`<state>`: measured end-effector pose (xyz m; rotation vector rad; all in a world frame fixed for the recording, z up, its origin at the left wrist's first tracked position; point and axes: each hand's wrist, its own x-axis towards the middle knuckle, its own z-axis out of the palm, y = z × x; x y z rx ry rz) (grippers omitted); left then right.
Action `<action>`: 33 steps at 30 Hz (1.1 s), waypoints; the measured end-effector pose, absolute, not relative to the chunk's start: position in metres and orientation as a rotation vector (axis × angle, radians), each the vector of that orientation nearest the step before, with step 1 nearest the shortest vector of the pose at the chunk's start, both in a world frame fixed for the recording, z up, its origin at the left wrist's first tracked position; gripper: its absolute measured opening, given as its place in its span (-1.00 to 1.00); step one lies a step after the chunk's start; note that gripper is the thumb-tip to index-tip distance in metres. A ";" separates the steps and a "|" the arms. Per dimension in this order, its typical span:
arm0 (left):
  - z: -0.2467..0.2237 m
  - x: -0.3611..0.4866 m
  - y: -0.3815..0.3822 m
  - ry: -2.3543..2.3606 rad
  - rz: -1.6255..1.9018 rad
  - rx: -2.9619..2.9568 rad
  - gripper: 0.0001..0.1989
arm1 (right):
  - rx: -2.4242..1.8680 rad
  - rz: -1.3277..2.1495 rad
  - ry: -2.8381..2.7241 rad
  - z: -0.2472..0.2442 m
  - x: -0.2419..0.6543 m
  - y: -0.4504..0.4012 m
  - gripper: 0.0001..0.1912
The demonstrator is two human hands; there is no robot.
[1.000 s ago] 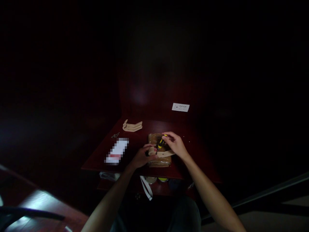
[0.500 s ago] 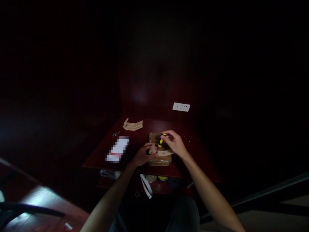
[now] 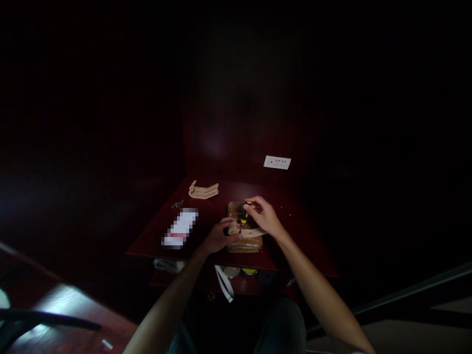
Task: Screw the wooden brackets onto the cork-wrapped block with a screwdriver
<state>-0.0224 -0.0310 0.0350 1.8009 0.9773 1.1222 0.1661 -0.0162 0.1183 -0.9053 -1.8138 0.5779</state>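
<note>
My left hand [image 3: 220, 237] grips the end of a pale wooden piece [image 3: 250, 232], which lies across a brown wrapped package [image 3: 245, 244]. My right hand [image 3: 263, 218] holds a yellow-and-black screwdriver [image 3: 245, 212] by its handle, just above the wooden piece. The screwdriver's tip is hidden among my fingers and the dark shadow, so I cannot tell what it touches. A curved, pale wooden part [image 3: 203, 191] lies farther back on the dark red wooden table [image 3: 217, 194], beyond my hands.
A few small metal screws [image 3: 177, 204] and a pixelated white paper [image 3: 180, 228] lie left of my hands. A white wall socket plate [image 3: 277, 162] is behind the table. Below the table edge, a shelf holds a white strap [image 3: 224, 284] and round tins [image 3: 231, 272].
My right hand has shifted slightly left, and the screwdriver has moved with it. My left hand and the wooden piece stay nearly where they were.
</note>
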 end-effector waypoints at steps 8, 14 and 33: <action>0.033 -0.023 -0.030 0.968 1.134 1.787 -0.66 | -0.878 0.720 -1.781 0.115 0.168 -0.019 -0.66; 0.032 -0.023 -0.029 0.959 1.131 1.791 -0.64 | -0.914 0.521 -1.805 0.122 0.166 -0.023 -0.72; 0.035 -0.024 -0.032 0.993 1.122 1.819 -0.68 | -0.812 0.769 -1.821 0.115 0.161 -0.023 -0.66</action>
